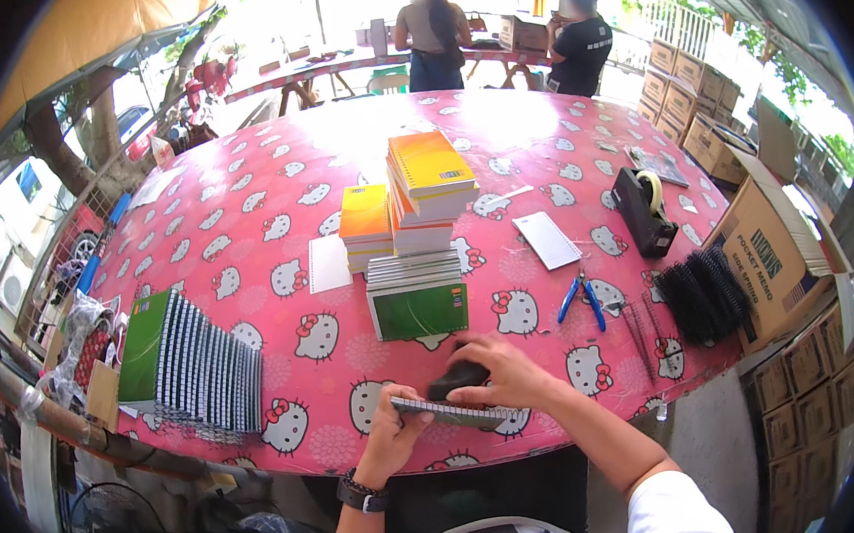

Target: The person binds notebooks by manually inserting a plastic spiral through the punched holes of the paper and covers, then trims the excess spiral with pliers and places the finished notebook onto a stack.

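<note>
My left hand (pixel 396 435), wearing a dark bracelet and a watch-like band, grips one end of a small notebook (pixel 457 412) with a row of binding along its edge. The notebook is held tilted above the near edge of the table. My right hand (pixel 507 372) is closed around a dark rounded object (pixel 458 377) whose kind I cannot make out, close over the notebook's bound edge. Just beyond my hands stands a stack of green-covered notepads (pixel 418 312). Blue-handled pliers (pixel 583 300) lie to the right of it.
Spiral-bound green notebooks (pixel 196 357) stand in a row at left. Stacks of orange-covered pads (pixel 432 167) rise behind. Black wire spirals (pixel 701 297), a tape dispenser (pixel 645 214) and an open cardboard box (pixel 773 252) sit at right. Two people (pixel 578 53) are beyond the pink-covered table (pixel 186 219).
</note>
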`<state>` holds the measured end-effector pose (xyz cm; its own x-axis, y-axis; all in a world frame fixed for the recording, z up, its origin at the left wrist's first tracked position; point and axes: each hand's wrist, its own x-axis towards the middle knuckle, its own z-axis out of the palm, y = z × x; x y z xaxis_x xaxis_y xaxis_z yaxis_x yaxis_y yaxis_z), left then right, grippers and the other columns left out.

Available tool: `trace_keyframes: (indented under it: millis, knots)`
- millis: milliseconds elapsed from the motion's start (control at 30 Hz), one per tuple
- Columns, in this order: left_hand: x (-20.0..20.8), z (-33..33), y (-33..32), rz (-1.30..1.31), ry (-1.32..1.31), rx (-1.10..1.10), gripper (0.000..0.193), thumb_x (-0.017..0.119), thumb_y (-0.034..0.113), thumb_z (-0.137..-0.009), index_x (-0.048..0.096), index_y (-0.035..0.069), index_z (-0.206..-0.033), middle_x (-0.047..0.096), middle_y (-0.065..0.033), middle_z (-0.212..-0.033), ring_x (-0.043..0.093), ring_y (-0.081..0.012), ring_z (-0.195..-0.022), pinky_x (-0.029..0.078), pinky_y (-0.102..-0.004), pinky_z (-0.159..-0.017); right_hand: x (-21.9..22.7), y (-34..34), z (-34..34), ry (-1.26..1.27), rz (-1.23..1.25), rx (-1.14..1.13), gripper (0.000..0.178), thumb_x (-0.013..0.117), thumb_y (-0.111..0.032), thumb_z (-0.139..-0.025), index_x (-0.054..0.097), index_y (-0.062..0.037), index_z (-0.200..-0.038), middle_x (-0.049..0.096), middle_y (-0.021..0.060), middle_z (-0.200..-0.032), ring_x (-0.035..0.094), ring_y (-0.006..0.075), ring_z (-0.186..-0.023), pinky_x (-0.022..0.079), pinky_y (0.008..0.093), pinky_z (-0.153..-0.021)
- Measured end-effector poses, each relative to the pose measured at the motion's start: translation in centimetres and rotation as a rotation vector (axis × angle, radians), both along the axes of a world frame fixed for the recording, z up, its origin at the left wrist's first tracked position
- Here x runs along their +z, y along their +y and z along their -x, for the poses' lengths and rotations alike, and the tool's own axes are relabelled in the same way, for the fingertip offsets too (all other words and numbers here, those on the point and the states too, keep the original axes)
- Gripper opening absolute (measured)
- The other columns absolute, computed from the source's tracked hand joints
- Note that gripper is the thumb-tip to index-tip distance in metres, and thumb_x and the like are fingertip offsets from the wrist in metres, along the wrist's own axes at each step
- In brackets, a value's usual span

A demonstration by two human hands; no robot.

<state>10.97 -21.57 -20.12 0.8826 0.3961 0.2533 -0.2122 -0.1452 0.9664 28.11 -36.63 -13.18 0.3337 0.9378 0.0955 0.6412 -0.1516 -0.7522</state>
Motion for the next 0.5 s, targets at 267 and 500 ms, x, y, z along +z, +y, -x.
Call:
trace_keyframes:
  millis: [267,500]
  knots:
    - [5.9,-0.3,-1.3,-0.27,0.03,0.062,0.017,0.061,0.002,-0.087,0.052,0.004,-0.101,0.053,-0.0022,-0.09,0.051,-0.0091,-0.079,0.043,-0.0242,-0.069,3.7,-2.5,1.6,-0.265,-0.32,-0.115,0.035,0.071,-0.017,-0.077,0.059,-0.0076,-0.108,0.059,0.0129,-0.111,0.054,0.0324,-0.105,0.044,0.0422,-0.09]
    - [9.5,-1.3,-3.2,0.083,-0.142,0.208,0.014,0.066,0.0,-0.084,0.062,-0.001,-0.098,0.064,-0.0046,-0.09,0.059,-0.0076,-0.081,0.047,-0.0211,-0.071,4.6,-0.8,4.1,-0.149,-0.431,-0.104,0.026,0.065,-0.002,-0.078,0.061,-0.0033,-0.104,0.059,0.0131,-0.09,0.056,0.0319,-0.086,0.048,0.0389,-0.072]
